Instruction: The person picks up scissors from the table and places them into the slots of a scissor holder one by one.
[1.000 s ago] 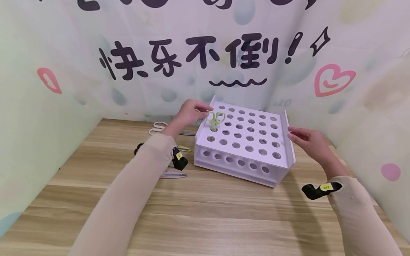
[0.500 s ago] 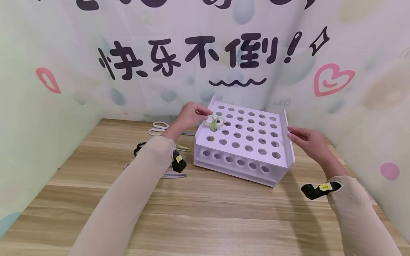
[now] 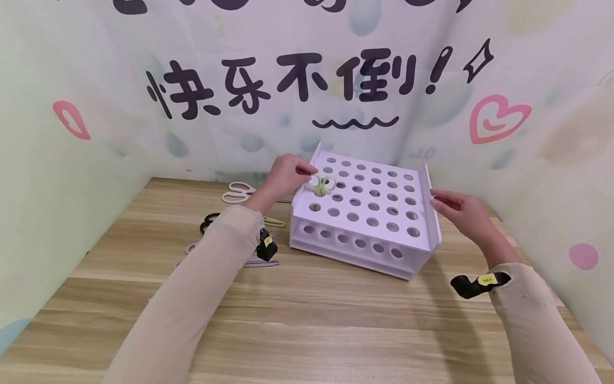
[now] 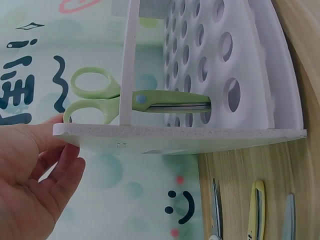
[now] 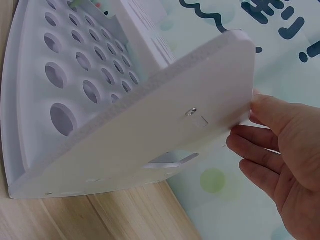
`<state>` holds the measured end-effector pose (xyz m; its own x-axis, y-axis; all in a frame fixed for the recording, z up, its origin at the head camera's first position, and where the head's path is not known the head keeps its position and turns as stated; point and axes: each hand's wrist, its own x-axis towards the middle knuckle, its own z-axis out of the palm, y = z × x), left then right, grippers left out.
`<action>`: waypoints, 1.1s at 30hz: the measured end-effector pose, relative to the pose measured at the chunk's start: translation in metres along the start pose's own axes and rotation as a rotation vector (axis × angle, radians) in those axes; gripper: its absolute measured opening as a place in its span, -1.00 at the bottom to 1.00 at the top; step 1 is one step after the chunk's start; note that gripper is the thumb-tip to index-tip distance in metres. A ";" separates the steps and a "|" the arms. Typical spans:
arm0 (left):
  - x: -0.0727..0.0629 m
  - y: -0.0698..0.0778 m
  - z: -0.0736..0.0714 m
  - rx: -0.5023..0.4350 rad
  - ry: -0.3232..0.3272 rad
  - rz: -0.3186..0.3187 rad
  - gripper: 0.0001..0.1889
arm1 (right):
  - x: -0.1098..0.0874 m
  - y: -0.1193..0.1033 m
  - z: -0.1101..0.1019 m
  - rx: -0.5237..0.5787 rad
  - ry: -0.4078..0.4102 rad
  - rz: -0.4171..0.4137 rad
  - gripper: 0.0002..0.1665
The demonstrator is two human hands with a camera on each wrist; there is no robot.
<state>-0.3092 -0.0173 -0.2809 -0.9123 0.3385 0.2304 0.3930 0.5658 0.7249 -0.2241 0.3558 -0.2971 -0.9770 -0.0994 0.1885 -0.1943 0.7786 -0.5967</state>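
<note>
A white rack (image 3: 352, 205) with rows of round holes stands on the table. Green-handled scissors (image 3: 320, 185) point blades-down through a hole near its left side, and the left wrist view shows the blades inside the rack (image 4: 200, 105). At the scissors' left loop, my left hand (image 3: 288, 173) pinches the handle beside the left panel; the panel hides some fingertips. My right hand (image 3: 460, 208) grips the edge of the right side panel (image 5: 200, 105) between thumb and fingers.
Left of the rack lie white-handled scissors (image 3: 237, 193), black-handled scissors (image 3: 208, 220), a yellow-green blade piece (image 3: 275, 222) and a pale purple one (image 3: 261, 262), partly behind my left sleeve. A printed cloth wall (image 3: 268, 133) rises behind.
The green scissors have sunk lower into their hole, and my left hand has come down slightly with them. The right hand stays on the rack's side panel.
</note>
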 end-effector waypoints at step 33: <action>-0.027 -0.025 -0.053 -0.090 0.051 0.000 -0.74 | 0.000 0.000 0.000 -0.002 -0.011 -0.001 -0.41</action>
<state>-0.3008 -0.0804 -0.2710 -0.9178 0.2989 0.2613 0.3832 0.4950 0.7798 -0.2240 0.3557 -0.2966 -0.9776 -0.1069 0.1811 -0.1954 0.7797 -0.5948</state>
